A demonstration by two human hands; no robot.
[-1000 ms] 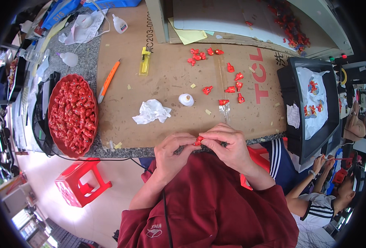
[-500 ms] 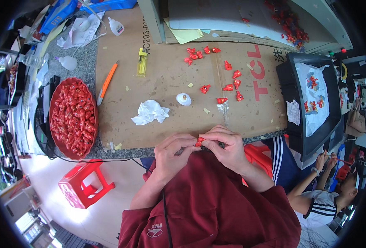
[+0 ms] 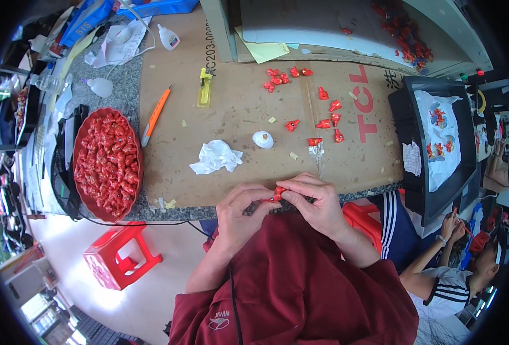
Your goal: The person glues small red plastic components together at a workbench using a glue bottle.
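Close to my body, at the table's front edge, a small red glossy figurine piece (image 3: 278,194) with a dark dot on it sits between my fingertips. My left hand (image 3: 241,211) pinches its left side, and my right hand (image 3: 313,202) grips it from the right with thumb and forefinger. The fingers cover part of the piece. Beyond my hands, on the brown cardboard (image 3: 237,115), lie several similar red pieces (image 3: 323,123), some clustered farther back. A white squeeze bottle (image 3: 262,139) and a crumpled white tissue (image 3: 217,156) are nearest to my hands.
At left stands a scalloped red bowl (image 3: 138,167) heaped with red pieces, beside an orange craft knife (image 3: 157,115) and a yellow see-through plastic item (image 3: 205,89). A black tray (image 3: 408,123) with colourful figures is at right. A co-worker (image 3: 447,284) sits beyond it; a red stool (image 3: 122,259) stands lower left.
The red piece has turned slightly between my fingertips, and more of it shows now. The table and its things appear shifted a little to the right in the view.
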